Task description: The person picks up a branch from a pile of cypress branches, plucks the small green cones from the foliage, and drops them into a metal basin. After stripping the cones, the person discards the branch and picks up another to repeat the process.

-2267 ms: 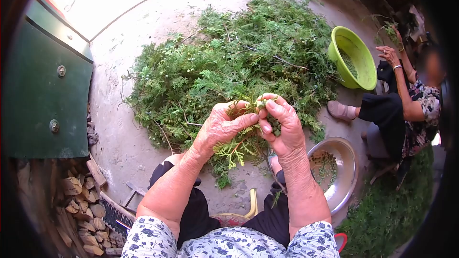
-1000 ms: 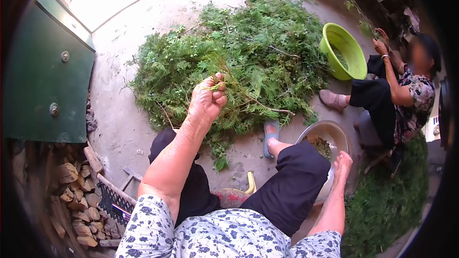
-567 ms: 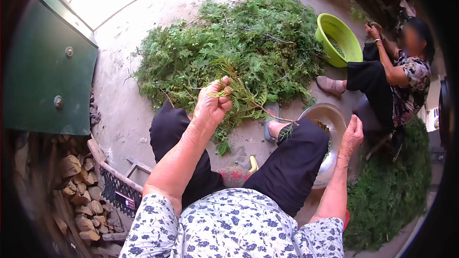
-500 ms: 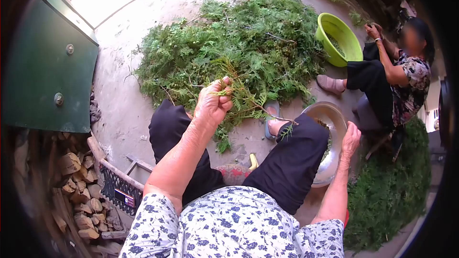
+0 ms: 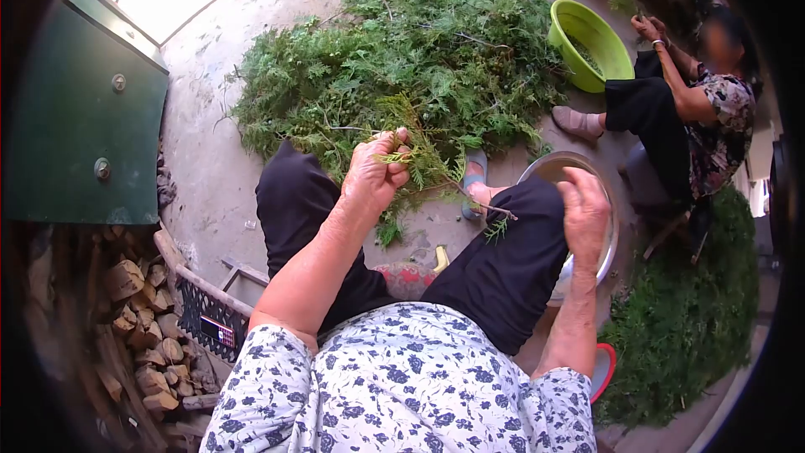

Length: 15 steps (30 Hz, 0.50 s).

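Note:
My left hand is closed around a leafy evergreen sprig, held above my lap. The sprig's woody stem points to the right, over my right knee. My right hand is raised over the metal basin, fingers apart and slightly curled, with nothing visible in it. Part of the basin is hidden behind that hand and my knee. Beyond my feet spreads a large heap of green evergreen branches.
A lime-green tub stands at the far right of the heap. Beside it a seated co-worker holds a branch. More greenery lies at right, near a red-rimmed container. Split firewood and a dark green panel are at left.
My right hand has moved left and up from the basin's right edge, toward my knee. The left hand keeps the sprig nearly in place. The co-worker's branch is now raised higher.

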{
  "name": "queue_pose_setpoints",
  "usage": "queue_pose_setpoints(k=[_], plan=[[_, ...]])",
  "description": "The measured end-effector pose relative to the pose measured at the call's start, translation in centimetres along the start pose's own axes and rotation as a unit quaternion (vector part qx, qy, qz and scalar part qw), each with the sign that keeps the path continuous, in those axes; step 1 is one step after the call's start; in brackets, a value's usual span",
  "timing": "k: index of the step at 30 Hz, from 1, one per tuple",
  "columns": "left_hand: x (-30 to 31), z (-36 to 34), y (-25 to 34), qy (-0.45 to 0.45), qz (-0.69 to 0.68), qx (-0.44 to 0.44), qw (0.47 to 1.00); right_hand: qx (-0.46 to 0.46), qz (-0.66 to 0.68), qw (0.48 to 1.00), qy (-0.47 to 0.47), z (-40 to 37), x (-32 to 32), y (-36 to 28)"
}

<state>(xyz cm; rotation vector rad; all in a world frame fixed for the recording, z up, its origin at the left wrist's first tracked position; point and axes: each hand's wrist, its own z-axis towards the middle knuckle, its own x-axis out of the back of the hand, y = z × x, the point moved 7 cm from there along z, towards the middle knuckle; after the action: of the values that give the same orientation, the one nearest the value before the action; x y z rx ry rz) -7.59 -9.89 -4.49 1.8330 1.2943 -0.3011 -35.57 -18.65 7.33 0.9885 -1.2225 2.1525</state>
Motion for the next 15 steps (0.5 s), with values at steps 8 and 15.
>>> queue_pose_setpoints(k=[8,15], plan=[[-2.2,-1.0,0.0,-0.026,0.101,-0.038,0.994,0.027,0.093,0.974,-0.204,-3.9,-13.9,-4.9],[2.3,-4.4,2.5,0.013,0.167,-0.244,0.955,-0.223,0.301,0.909,-0.183,-5.2,-16.0,-2.2]])
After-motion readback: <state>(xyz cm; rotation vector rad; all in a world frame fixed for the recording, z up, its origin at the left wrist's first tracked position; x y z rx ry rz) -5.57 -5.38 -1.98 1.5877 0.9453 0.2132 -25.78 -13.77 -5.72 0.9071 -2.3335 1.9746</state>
